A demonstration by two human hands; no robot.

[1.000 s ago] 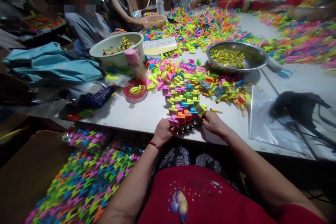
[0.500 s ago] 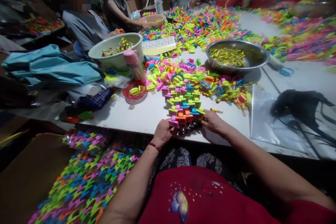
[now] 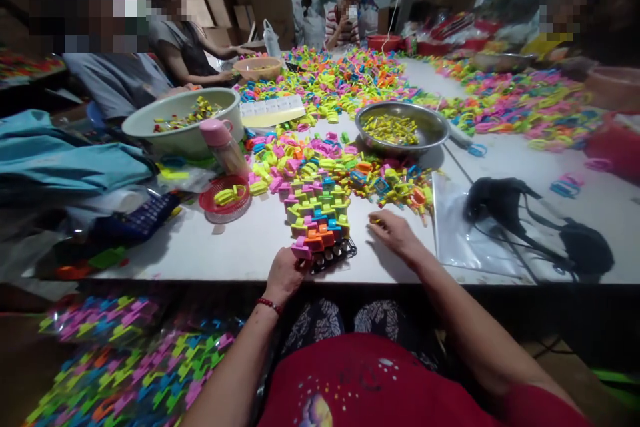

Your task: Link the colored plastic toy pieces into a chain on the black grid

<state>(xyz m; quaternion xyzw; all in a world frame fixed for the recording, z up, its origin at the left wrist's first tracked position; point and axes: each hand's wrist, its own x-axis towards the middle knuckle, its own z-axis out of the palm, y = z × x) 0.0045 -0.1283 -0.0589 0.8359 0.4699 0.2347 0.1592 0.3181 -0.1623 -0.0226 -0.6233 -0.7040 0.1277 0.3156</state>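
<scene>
Left hand (image 3: 284, 275) sits at the near edge of the bench (image 3: 240, 247), fingers curled against the 7 o'clock corner of the interlocked block of coloured clips (image 3: 320, 217) — thumb on a pink clip (image 3: 302, 251). Block lies flat on a black rack (image 3: 336, 255), dead centre near the edge. Right hand (image 3: 393, 235) rests on the bench at 3 o'clock of the block, just apart from it, fingers loosely together, holding nothing I can make out. Loose clip pile (image 3: 395, 183) at 1 o'clock, steel bowl (image 3: 403, 128) beyond it.
</scene>
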